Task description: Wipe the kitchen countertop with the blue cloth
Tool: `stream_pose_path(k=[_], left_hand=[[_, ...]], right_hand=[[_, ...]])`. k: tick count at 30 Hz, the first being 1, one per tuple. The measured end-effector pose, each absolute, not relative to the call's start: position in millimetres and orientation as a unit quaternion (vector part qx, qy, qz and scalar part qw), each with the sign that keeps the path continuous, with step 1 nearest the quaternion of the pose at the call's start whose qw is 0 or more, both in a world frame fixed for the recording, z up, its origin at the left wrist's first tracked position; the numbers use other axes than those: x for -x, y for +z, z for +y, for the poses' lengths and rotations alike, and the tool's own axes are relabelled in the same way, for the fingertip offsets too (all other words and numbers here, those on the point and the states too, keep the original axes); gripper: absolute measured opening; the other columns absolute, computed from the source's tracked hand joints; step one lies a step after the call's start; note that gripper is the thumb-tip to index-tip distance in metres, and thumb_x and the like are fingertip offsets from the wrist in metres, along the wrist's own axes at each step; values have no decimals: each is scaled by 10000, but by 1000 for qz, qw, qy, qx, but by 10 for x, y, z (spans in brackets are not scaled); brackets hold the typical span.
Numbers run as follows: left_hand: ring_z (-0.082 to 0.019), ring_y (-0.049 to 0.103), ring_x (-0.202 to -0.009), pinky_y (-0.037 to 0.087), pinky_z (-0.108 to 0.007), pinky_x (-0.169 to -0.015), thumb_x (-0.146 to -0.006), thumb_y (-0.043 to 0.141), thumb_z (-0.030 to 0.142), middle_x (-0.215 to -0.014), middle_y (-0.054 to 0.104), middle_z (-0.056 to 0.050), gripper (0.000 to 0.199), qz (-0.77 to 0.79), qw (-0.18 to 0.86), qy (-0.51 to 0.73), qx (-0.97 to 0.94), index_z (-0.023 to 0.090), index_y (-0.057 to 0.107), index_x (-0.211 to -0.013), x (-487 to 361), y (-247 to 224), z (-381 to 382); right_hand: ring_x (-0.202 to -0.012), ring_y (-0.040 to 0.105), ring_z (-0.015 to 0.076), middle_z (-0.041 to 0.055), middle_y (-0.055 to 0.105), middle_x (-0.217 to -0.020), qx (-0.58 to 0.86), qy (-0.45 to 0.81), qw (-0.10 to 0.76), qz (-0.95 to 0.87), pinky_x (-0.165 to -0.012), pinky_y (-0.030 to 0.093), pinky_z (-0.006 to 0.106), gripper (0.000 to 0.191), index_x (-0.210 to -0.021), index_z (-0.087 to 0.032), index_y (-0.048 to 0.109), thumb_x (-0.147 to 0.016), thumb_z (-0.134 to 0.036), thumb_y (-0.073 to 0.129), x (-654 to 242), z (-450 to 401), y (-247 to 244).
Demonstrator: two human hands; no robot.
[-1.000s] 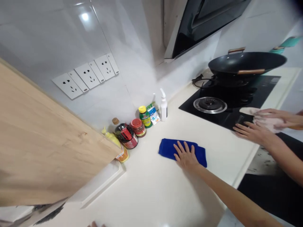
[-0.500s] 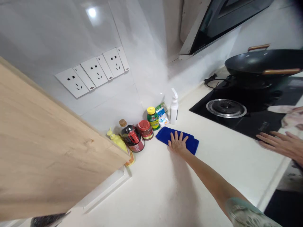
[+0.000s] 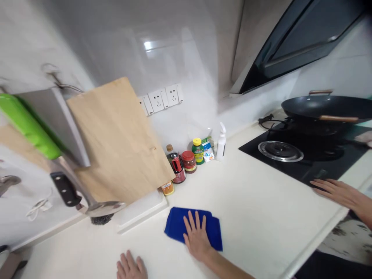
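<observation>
My right hand (image 3: 197, 238) lies flat with spread fingers on a folded blue cloth (image 3: 214, 228), which rests on the white counter (image 3: 250, 217). Near the bottom edge of the view, my left hand (image 3: 130, 266) is palm down over the counter, its fingers stretched out and nothing in them. It is to the left of the cloth, apart from it. The wrist of the left hand is cut off by the frame.
Against the wall stand a dark bottle (image 3: 178, 168), a red-lidded jar (image 3: 189, 162), a yellow-capped bottle (image 3: 198, 151) and a white spray bottle (image 3: 221, 143). A cutting board (image 3: 119, 139) and knives hang left. Another person's hand (image 3: 337, 192) is beside the stove (image 3: 308, 162), below a wok (image 3: 322, 108).
My right hand and the cloth have moved away from the bottles, toward the front left. My left hand has come into view. The camera view has shifted, showing the hanging knives.
</observation>
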State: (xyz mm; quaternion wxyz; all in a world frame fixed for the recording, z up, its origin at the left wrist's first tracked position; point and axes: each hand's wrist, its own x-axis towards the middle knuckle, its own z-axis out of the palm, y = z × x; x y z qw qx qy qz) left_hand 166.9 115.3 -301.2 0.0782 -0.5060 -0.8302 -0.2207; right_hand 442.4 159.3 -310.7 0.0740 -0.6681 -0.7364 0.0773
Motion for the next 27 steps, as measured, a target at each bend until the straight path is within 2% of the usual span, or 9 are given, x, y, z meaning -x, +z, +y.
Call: stream_pose_path(k=[2, 4, 7, 10, 12, 15, 17, 21, 27], left_hand=[[-406, 273, -1498, 294, -595, -1194, -953, 144, 470, -1549, 421, -255, 734, -831, 57, -209, 512, 15, 449, -1442, -1659, -2984, 1125], [-405, 257, -1504, 271, -594, -1206, -949, 139, 460, -1570, 388, -253, 738, -832, 33, -195, 517, 8, 419, -1460, -1624, -2984, 1105], [-391, 222, -1519, 228, -584, -1229, -941, 190, 459, -1606, 331, -234, 722, -835, -2, -173, 522, 28, 383, -1487, -1540, -3015, 1088], [-386, 188, -1529, 206, -583, -1238, -923, 278, 465, -1627, 289, -222, 717, -828, -31, -152, 539, 47, 371, -1498, -1425, -3047, 1078], [-389, 195, -1527, 224, -582, -1233, -904, 332, 480, -1624, 302, -217, 723, -811, -47, -146, 564, 57, 395, -1487, -1319, -3052, 1067], [-354, 282, -1507, 272, -535, -1229, -886, 358, 506, -1597, 383, -178, 695, -777, -67, -153, 607, 109, 477, -1444, -1097, -3025, 1041], [-323, 329, -1491, 283, -502, -1233, -890, 333, 503, -1581, 418, -158, 673, -766, -71, -161, 618, 131, 507, -1423, -916, -2992, 1014], [-360, 279, -1507, 269, -551, -1227, -890, 335, 501, -1592, 382, -193, 688, -795, -52, -163, 582, 102, 486, -1430, -563, -2964, 935], [-387, 179, -1535, 285, -648, -1174, -884, 392, 538, -1617, 348, -165, 728, -815, 1, -178, 551, 200, 334, -1527, -439, -3080, 823]], right_hand=[[-1495, 61, 479, 138, 80, -1654, 648, 85, 84, -753, -1133, -17, 785, 672, -1571, -217, 222, -978, -496, 369, -4276, 1266, -3149], [-1488, 116, 487, 127, 105, -1650, 641, 90, 84, -758, -1126, 66, 801, 661, -1566, -238, 248, -963, -447, 417, -4259, 959, -3208], [-1428, 283, 520, 145, 164, -1635, 646, 91, 94, -752, -1060, 260, 808, 673, -1554, -237, 297, -935, -433, 471, -4443, 571, -3304], [-1326, 453, 495, 159, 222, -1614, 632, 81, 124, -760, -1006, 405, 730, 686, -1552, -231, 307, -925, -437, 491, -4729, 331, -3260], [-1375, 413, 452, 126, 200, -1627, 591, 68, 148, -790, -1072, 389, 674, 712, -1569, -238, 248, -924, -405, 499, -4870, 293, -3102], [-1509, 195, 347, 46, 119, -1660, 475, 78, 160, -862, -1220, 239, 581, 755, -1586, -267, 136, -927, -346, 496, -4902, 393, -2806], [-1530, 138, 287, 31, 105, -1667, 423, 111, 154, -886, -1252, 193, 523, 765, -1587, -278, 120, -921, -312, 494, -4835, 498, -2697], [-1533, 130, 262, 52, 121, -1669, 434, 134, 154, -878, -1250, 213, 494, 756, -1587, -265, 146, -915, -310, 490, -4798, 680, -2805], [-1517, 197, 273, 90, 236, -1644, 583, 2, 179, -792, -1226, 247, 493, 634, -1561, -211, 292, -963, -389, 407, -5416, 1209, -3214]])
